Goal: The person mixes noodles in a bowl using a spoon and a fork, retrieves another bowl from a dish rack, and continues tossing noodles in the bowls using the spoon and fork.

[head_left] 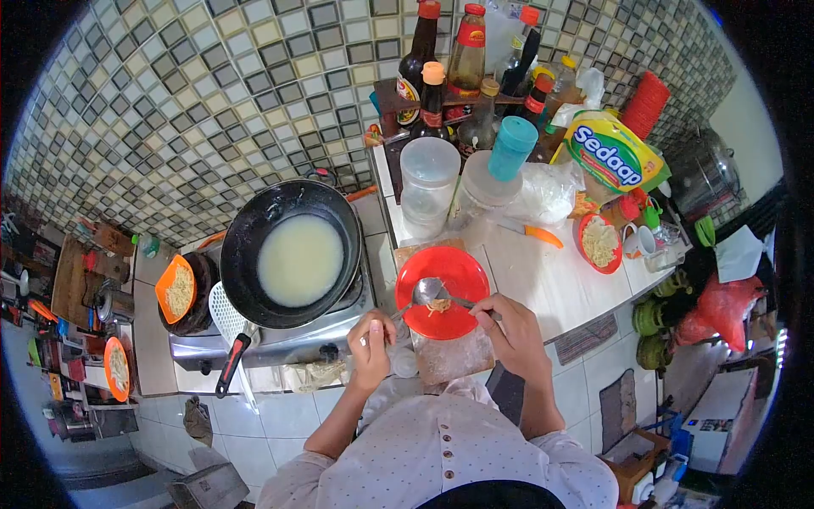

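Observation:
A red plate (441, 265) lies on the counter in front of me with a small clump of brownish food (438, 307) on it. My left hand (370, 348), at the plate's left side, is closed on the handle of a metal spoon (426, 291). The spoon's bowl is over the plate, beside the food. From the right, my right hand (514, 338) grips a thin metal utensil (462, 302) that reaches to the same clump. The head of that utensil is too small to make out.
To the left, a black wok (233, 254) with pale liquid (301, 260) sits on a gas stove (288, 346). A slotted spatula (227, 316) lies beside it. At right are an orange-handled knife (543, 237) and a dish of noodles (600, 243). Jars (430, 174) and bottles (468, 51) stand behind.

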`<state>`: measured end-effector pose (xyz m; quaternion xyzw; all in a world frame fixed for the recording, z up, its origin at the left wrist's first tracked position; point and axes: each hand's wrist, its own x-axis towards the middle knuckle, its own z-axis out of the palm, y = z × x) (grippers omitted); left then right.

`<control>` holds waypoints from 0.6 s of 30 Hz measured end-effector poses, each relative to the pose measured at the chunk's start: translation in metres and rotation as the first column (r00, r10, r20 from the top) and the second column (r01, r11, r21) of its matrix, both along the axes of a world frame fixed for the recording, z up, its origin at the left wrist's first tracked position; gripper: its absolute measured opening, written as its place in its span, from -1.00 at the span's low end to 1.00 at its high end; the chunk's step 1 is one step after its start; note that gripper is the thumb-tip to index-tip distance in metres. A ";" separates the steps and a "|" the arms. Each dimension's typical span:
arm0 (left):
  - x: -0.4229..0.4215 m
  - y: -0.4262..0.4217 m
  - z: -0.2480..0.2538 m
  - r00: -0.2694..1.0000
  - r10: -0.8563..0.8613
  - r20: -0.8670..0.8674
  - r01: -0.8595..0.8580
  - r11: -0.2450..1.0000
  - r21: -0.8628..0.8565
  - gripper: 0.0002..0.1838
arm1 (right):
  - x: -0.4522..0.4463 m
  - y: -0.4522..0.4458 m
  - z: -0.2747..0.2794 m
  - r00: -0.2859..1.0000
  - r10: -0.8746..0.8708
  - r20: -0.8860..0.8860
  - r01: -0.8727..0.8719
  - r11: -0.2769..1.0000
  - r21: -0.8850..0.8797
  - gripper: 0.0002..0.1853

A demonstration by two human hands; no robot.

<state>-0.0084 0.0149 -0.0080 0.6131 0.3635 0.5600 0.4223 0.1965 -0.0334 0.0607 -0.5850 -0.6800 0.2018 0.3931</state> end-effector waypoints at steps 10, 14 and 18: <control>-0.002 0.004 -0.002 0.989 -0.058 -0.134 0.046 0.995 -0.087 -0.64 | 0.001 -0.002 -0.006 0.985 -0.047 -0.167 0.031 0.995 -0.097 -0.83; 0.002 0.002 0.001 0.985 -0.058 -0.164 0.048 0.997 -0.069 -0.66 | 0.002 0.002 -0.017 0.917 -0.123 -0.380 0.023 0.966 -0.257 -0.83; 0.003 0.002 0.000 0.988 -0.059 -0.144 0.052 0.997 -0.052 -0.66 | 0.004 0.005 -0.024 0.887 -0.153 -0.437 0.059 0.973 -0.221 -0.79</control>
